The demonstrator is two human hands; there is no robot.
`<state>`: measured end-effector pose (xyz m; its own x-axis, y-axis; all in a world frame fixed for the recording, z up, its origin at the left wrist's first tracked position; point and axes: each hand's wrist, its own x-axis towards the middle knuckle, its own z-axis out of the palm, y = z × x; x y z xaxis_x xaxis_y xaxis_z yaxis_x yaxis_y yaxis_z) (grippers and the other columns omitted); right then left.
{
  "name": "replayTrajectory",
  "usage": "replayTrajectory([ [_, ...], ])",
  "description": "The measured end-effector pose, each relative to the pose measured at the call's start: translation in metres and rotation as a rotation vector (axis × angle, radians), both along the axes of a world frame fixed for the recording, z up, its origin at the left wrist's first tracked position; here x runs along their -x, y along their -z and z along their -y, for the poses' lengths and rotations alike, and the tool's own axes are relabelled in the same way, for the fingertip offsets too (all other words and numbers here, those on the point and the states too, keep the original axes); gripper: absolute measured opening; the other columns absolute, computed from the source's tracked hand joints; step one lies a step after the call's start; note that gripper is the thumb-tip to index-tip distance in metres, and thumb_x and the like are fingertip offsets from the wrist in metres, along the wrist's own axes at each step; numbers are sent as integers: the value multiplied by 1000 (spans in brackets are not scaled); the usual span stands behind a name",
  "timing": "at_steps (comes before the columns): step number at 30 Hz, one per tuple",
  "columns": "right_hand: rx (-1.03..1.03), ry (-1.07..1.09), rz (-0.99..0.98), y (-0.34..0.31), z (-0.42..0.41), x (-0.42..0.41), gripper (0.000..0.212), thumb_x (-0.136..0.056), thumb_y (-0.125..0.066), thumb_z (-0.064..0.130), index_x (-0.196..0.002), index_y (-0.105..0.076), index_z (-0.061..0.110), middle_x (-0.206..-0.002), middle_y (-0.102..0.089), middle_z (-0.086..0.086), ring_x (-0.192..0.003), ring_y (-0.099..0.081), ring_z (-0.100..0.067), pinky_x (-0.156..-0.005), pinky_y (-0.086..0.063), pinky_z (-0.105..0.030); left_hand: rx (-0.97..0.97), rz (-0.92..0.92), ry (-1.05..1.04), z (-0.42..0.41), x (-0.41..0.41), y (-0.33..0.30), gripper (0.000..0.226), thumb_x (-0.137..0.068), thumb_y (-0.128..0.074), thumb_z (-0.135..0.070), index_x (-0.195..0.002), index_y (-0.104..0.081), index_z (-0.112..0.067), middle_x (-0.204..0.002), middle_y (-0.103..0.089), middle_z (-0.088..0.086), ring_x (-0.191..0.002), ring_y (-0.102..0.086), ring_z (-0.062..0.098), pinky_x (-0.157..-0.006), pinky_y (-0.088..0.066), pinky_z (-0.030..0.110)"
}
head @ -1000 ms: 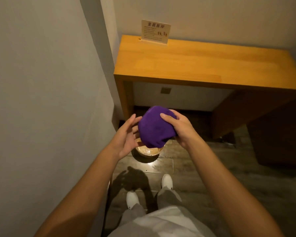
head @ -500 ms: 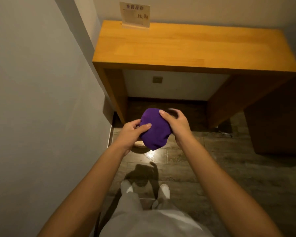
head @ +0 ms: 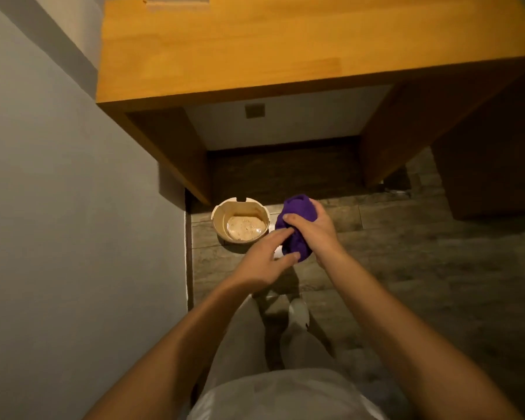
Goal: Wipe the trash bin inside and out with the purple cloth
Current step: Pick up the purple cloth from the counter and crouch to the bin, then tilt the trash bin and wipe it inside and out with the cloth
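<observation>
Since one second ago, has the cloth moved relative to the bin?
Yes. The cloth was over the bin, hiding most of it; now it is to the bin's right, held in the right hand, and the bin's inside shows.

Round beige trash bin [head: 240,221] upright on floor; purple cloth [head: 296,228] bunched beside

The purple cloth [head: 296,227] is bunched up, and the right hand [head: 314,230] covers its right side, so its size and folds cannot be told. The sign [head: 176,0] on the desk [head: 255,47] is cut off by the top edge, its text out of view. The bin [head: 240,221] shows only its inside and rim; its outer wall is hidden. One shoe [head: 298,312] is partly hidden by a leg.
</observation>
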<state>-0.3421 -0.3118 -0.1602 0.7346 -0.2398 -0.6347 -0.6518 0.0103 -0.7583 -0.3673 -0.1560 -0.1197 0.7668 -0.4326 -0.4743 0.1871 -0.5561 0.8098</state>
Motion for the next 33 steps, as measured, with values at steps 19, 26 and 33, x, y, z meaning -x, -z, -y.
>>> replayTrajectory([
  [19, -38, 187, -63, 223, 1, 8, 31, -91, -69, 7, -119, -64, 18, -90, -78, -13, -76, -77, -31, -61, -60, -32, -359, 219, -67, -70, -63, 263, 48, -97, -67, -24, -141, -57, -10, -148, -53, 21, -132, -52, 39, -106, -46, 53],
  [26, 50, 214, -74, 356, -1, 10, 41, -85, -79, 15, -121, -66, 30, -96, -76, 9, -87, -74, -13, -73, -58, -33, -457, 296, 81, -51, -62, 396, 49, -82, -80, -10, -129, -66, -5, -129, -65, 27, -114, -63, 52, -88, -54, 61],
  [33, 69, 171, -85, 480, -3, -11, 47, -81, -84, 23, -119, -61, 37, -116, -69, 5, -110, -66, -22, -91, -56, -41, -561, 371, 199, -36, -85, 511, 46, -93, -70, -23, -132, -63, 1, -140, -55, 30, -122, -56, 47, -96, -50, 57],
])
